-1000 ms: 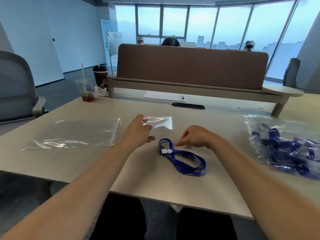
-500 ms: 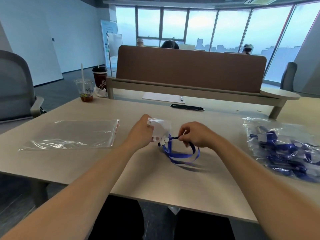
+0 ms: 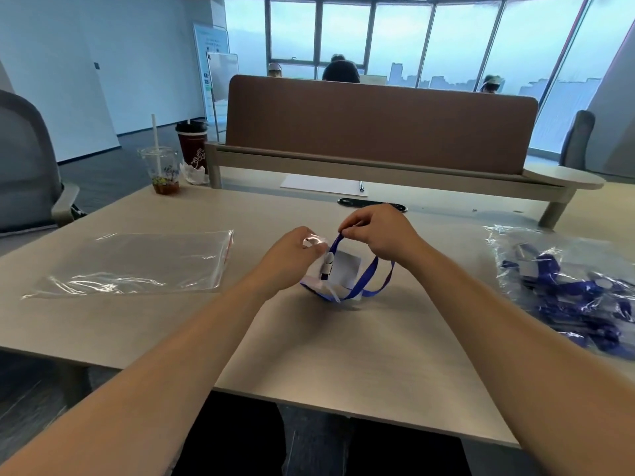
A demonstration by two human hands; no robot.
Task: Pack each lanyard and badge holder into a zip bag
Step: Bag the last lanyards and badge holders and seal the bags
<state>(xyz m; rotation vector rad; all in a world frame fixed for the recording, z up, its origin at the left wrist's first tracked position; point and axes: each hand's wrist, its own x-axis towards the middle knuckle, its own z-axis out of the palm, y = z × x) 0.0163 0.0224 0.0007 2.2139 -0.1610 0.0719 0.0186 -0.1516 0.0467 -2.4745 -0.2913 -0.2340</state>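
At the middle of the desk my left hand (image 3: 292, 255) grips the top of a clear badge holder (image 3: 342, 269) with a white card inside. My right hand (image 3: 378, 231) pinches the blue lanyard (image 3: 369, 280) and holds its strap up above the holder. The lanyard's white clip (image 3: 327, 264) hangs against the holder, and the loop droops onto the desk. An empty clear zip bag (image 3: 137, 262) with a red strip lies flat to the left.
A clear bag of several blue lanyards (image 3: 567, 290) lies at the right. Two drink cups (image 3: 165, 170) stand at the back left. A brown desk divider (image 3: 378, 125), a sheet of paper with a pen (image 3: 323, 185) and a grey chair (image 3: 24, 166) border the desk.
My right hand has picked the lanyard up off the desk and raised its strap. My left hand brought the badge holder in against the lanyard's clip.
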